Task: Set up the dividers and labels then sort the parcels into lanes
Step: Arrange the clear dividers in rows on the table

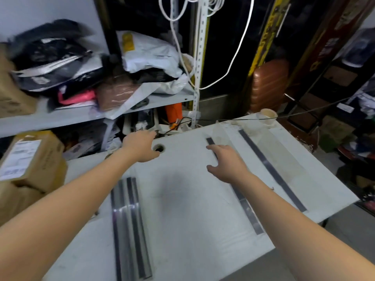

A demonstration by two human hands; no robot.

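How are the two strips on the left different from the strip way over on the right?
The left strips lie side by side as a pair and show shiny glare; the right strip lies alone and looks dull. All are long, dark, flat on the white table.

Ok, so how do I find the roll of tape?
Look at the white table, then follow the long dark divider strip on the right side to the table's far corner. The tape roll stands just past it: the only round, beige thing on the table, while its neighbours are flat, dark strips.
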